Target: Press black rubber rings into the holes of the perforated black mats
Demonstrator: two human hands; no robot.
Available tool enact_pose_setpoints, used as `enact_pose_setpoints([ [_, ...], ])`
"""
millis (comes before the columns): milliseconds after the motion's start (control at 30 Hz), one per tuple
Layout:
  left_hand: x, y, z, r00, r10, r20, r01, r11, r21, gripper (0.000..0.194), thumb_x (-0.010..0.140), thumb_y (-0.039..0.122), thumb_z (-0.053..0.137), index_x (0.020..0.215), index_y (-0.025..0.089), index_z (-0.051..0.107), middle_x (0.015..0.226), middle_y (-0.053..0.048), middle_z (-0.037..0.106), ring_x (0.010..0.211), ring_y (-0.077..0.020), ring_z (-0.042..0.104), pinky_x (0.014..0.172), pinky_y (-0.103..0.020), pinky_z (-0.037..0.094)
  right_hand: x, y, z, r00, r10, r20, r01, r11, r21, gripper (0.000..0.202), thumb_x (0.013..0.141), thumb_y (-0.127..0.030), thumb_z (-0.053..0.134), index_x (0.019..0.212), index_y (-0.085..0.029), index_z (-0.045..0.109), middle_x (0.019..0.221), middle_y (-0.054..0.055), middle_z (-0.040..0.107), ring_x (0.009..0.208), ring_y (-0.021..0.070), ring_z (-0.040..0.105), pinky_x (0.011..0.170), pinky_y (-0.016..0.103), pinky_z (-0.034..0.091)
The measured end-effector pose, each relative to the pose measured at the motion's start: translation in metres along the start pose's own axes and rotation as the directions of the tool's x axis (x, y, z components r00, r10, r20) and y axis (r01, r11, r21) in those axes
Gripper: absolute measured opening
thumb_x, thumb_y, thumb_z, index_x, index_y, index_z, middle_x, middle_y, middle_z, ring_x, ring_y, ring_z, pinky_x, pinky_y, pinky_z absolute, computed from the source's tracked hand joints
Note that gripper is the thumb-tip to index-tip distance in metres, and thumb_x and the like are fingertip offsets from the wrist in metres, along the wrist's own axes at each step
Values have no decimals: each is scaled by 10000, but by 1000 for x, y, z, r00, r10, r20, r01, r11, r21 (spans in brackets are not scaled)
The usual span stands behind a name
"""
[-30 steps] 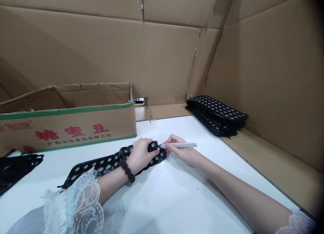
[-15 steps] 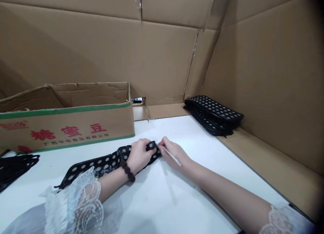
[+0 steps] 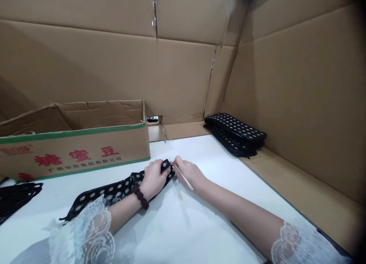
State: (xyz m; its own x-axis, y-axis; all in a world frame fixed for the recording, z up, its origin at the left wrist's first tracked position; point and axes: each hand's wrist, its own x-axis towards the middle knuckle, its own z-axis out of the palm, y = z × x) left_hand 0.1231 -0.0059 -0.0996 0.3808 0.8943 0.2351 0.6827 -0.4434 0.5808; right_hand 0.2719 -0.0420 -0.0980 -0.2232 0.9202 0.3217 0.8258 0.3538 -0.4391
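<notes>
While its near end trails flat behind the left wrist, the dotted black piece (image 3: 97, 192) rises at its far end into the pinch of the left hand (image 3: 154, 180), just beside the right fingertips. Work at that end looks under way rather than finished: the length behind the left hand lies spread and slightly rumpled, and only the held tip meets the slim white tool (image 3: 184, 179). What has been done there, and how much is left, is too small to tell. The left hand bears down from above, thumb and fingers closed on the piece, its forearm slanting in low. The right hand grips the tool like a pen, fingers bunched, the shaft sloping back toward its own wrist. Farther out, beyond the right hand, sits a stack of dotted black pieces (image 3: 237, 128); whether those are finished cannot be told. Beyond the left hand stands an open cardboard box (image 3: 134, 148), and well left of that hand lie loose black strips (image 3: 18, 197).
</notes>
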Motion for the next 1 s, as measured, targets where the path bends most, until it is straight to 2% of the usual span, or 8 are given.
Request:
enact_pose_setpoints([
  [100, -2, 0, 5, 999, 32, -40, -27, 992, 124, 122, 788, 249, 414, 759, 165, 499, 805, -84, 585, 838, -248, 502, 733, -354, 331, -2, 7, -5, 998, 60, 0, -56, 942, 331, 136, 842, -310, 362, 825, -189, 422, 701, 16, 595, 623, 125, 569, 574, 217, 405],
  [233, -2, -1, 8, 997, 70, -42, -64, 989, 137, 110, 802, 233, 392, 791, 170, 481, 759, -70, 581, 784, -236, 511, 737, -365, 321, -4, 8, -15, 970, 223, 99, -236, 754, 613, 190, 817, -354, 413, 756, -175, 438, 623, 16, 615, 586, 122, 600, 569, 224, 459],
  [400, -2, 2, 0, 998, 33, -51, -31, 999, 34, 160, 785, 305, 423, 785, 171, 511, 787, -66, 596, 802, -231, 522, 736, -344, 339, -3, 3, -18, 946, 278, 168, -313, 648, 694, 189, 786, -333, 467, 684, -179, 431, 635, 30, 650, 642, 140, 637, 632, 260, 495],
  [533, -1, 4, -8, 998, 18, 52, -9, 986, -168, 243, 711, 413, 512, 727, 173, 552, 711, -18, 616, 708, -197, 550, 634, -268, 373, -3, 5, -17, 938, 279, 205, -331, 557, 762, 188, 788, -323, 474, 672, -192, 405, 662, 22, 665, 689, 153, 654, 687, 294, 508],
  [667, 1, 0, -8, 994, -5, 110, 38, 953, -300, 224, 665, 381, 557, 712, 163, 583, 693, -4, 632, 685, -189, 564, 585, -243, 380, -2, 10, -14, 932, 243, 267, -348, 404, 846, 197, 795, -329, 484, 687, -193, 390, 652, 23, 667, 681, 163, 663, 693, 310, 517],
  [833, 1, 0, -10, 994, -63, 94, 92, 932, -350, 194, 650, 347, 572, 673, 154, 573, 679, -2, 625, 663, -174, 553, 581, -246, 385, 1, 15, -7, 921, 244, 305, -358, 217, 908, 186, 803, -310, 499, 719, -186, 389, 666, 35, 661, 632, 155, 664, 655, 291, 526],
  [900, 1, 1, -12, 991, -75, 107, 111, 918, -382, 176, 648, 330, 579, 652, 155, 558, 638, 13, 607, 625, -154, 540, 570, -238, 382, 2, 16, -7, 921, 240, 307, -356, 194, 914, 180, 814, -311, 487, 728, -187, 389, 658, 32, 659, 636, 151, 664, 667, 293, 525],
  [1000, 2, 2, -14, 986, -92, 140, 145, 890, -431, 178, 637, 313, 595, 603, 155, 520, 571, 32, 568, 564, -128, 511, 536, -226, 362, 1, 14, -9, 923, 240, 301, -359, 258, 897, 200, 802, -323, 509, 714, -188, 391, 654, 32, 662, 647, 146, 662, 705, 305, 522],
])
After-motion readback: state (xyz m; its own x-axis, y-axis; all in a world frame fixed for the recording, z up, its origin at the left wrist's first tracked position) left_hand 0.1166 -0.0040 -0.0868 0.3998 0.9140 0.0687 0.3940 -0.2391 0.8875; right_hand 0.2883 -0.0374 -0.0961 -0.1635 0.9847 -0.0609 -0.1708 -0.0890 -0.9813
